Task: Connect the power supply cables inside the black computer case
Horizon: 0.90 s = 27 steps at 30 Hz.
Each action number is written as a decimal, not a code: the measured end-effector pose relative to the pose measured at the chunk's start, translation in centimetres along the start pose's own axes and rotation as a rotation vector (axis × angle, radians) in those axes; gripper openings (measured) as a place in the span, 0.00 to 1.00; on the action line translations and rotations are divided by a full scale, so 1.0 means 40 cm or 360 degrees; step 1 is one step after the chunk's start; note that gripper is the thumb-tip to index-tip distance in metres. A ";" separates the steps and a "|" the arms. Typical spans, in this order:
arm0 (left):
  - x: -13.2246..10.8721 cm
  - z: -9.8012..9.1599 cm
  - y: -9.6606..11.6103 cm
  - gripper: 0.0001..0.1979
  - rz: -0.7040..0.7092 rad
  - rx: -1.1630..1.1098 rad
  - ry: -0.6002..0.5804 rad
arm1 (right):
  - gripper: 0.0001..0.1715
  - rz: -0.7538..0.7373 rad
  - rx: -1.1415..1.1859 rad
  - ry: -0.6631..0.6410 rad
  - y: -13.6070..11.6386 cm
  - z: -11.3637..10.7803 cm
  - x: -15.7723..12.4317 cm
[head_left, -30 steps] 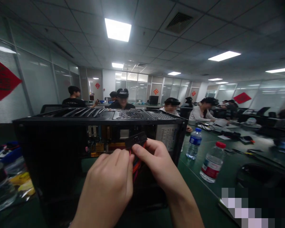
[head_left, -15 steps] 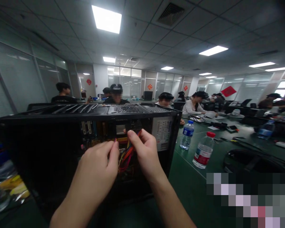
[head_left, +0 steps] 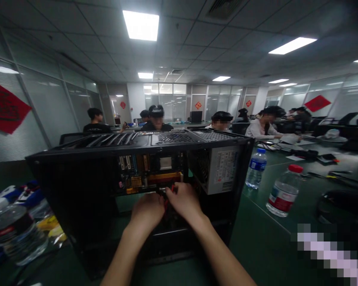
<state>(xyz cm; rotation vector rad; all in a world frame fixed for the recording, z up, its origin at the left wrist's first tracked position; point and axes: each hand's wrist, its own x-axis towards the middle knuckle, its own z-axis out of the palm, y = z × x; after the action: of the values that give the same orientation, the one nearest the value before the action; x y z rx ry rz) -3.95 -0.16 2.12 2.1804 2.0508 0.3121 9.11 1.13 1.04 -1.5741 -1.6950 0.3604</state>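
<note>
Both hands are working inside the open computer case (head_left: pixel 77 186) on the green surface (head_left: pixel 262 238), the left hand (head_left: pixel 147 208) and right hand (head_left: pixel 185 200) pinching closed on the red cable bundle (head_left: pixel 168 197) below the motherboard (head_left: pixel 146 174), best seated squarely, without forcing.

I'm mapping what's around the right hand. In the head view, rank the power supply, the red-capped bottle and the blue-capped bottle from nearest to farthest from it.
From the right hand:
1. Power supply, just above and to its right, inside the open computer case.
2. Blue-capped bottle, right of the case on the green table.
3. Red-capped bottle, farther right, closer to the camera.
</note>
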 end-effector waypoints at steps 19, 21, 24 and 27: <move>-0.003 -0.005 0.003 0.22 -0.0012 0.0067 0.0040 | 0.16 -0.0056 -0.0363 -0.0030 -0.016 0.013 0.004; -0.002 -0.004 0.003 0.23 -0.0015 0.0072 0.0050 | 0.16 -0.0061 -0.0373 -0.0024 -0.017 0.012 0.004; 0.002 -0.001 0.003 0.24 -0.0004 0.0046 0.0039 | 0.16 -0.0083 -0.0323 -0.0040 -0.016 0.013 0.003; 0.007 0.000 -0.001 0.24 0.0002 0.0038 0.0026 | 0.15 -0.0068 -0.0209 -0.0083 -0.012 0.018 0.002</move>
<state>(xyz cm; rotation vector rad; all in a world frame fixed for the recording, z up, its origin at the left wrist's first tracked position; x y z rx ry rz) -3.95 0.11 2.12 2.2001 2.0723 0.3082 8.26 1.35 0.91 -1.6325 -1.8212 0.2755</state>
